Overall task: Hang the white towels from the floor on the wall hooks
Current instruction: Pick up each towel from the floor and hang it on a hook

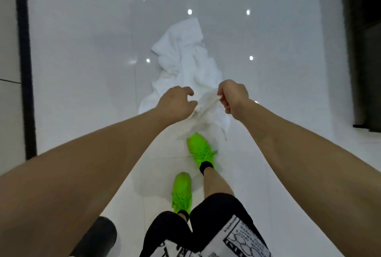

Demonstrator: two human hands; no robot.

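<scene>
Both hands, left hand (177,102) and right hand (232,97), pinch one towel (185,59) edge off the floor (82,50); next, I judge, lift it toward hooks, unseen here.

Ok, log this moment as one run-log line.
stage: pickup | left hand: grips near end of crumpled white cloth towel | right hand: pinches same end | towel: mostly on glossy white tiled floor | hooks: not in view

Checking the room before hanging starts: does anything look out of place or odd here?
Yes: a white towel lies crumpled on the glossy floor, not hung. Both the left hand and right hand pinch its near edge.
</scene>
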